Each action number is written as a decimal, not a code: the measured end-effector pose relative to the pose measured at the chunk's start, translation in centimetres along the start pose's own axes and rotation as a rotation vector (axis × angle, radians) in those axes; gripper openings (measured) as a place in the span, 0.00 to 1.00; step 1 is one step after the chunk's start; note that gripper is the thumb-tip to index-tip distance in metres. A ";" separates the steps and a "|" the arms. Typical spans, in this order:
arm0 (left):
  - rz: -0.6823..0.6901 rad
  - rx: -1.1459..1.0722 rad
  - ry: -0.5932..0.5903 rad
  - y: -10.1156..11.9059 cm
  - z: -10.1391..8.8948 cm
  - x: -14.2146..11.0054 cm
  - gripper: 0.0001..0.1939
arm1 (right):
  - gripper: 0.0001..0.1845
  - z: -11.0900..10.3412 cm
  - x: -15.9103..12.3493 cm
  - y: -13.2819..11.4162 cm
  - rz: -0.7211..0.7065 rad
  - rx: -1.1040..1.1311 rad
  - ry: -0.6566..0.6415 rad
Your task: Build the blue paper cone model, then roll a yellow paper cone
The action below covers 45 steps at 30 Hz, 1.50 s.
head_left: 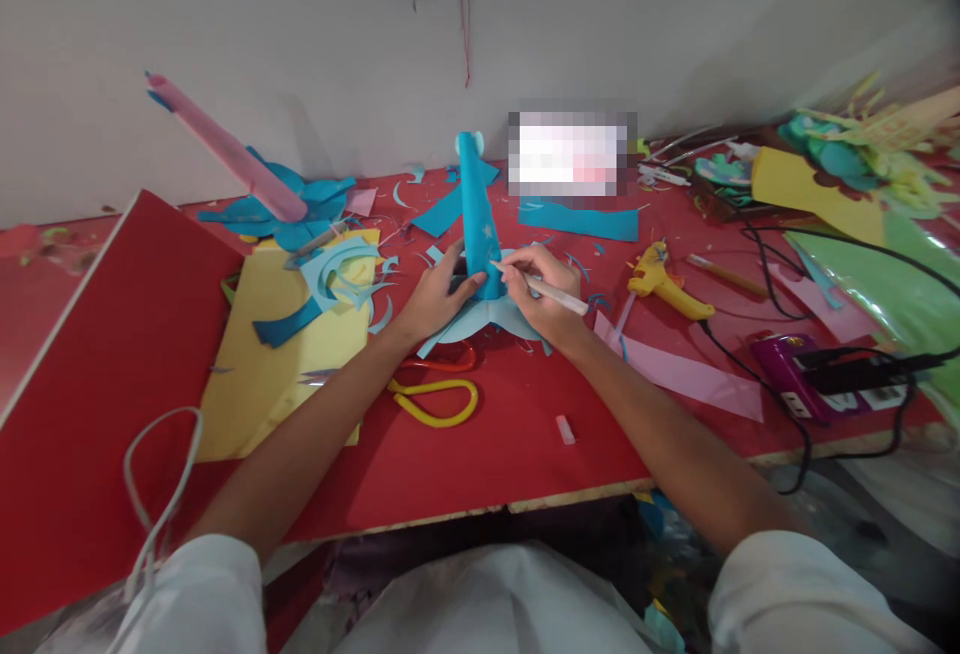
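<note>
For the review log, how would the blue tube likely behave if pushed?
The blue tube is probably light, since it looks rolled from thin sheet. Being long and narrow, it might dent or tip easily. The flared pale base would likely hinder rolling.

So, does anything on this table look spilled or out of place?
Nothing looks clearly spilled or broken. Blue paper scraps lie strewn about the blue tube in the left hand, some over the yellow sheet, which looks untidy.

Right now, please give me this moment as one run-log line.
left hand: holds blue tube near base | right hand: holds white pen-like tool, tip at tube | right side: yellow glue gun
</note>
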State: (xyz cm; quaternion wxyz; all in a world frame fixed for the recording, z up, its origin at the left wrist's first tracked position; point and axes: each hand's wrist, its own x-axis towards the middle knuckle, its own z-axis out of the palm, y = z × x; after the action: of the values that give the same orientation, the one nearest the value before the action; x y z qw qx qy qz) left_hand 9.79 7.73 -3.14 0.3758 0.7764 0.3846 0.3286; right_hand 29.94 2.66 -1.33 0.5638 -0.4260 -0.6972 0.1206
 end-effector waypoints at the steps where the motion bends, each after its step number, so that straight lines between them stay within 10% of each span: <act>1: 0.003 -0.002 -0.001 0.0 0.0 0.0 0.35 | 0.13 0.0 0.0 0.0 0.001 -0.009 0.002; 45: 0.011 0.059 0.010 0.4 -0.2 0.0 0.33 | 0.09 -0.2 0.0 -0.1 -0.057 -0.023 -0.091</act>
State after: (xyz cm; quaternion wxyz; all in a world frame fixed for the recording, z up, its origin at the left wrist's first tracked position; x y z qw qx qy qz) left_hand 9.75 7.64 -2.71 0.3490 0.7876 0.3918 0.3232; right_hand 30.05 2.49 -1.22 0.5298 -0.4062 -0.7355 0.1159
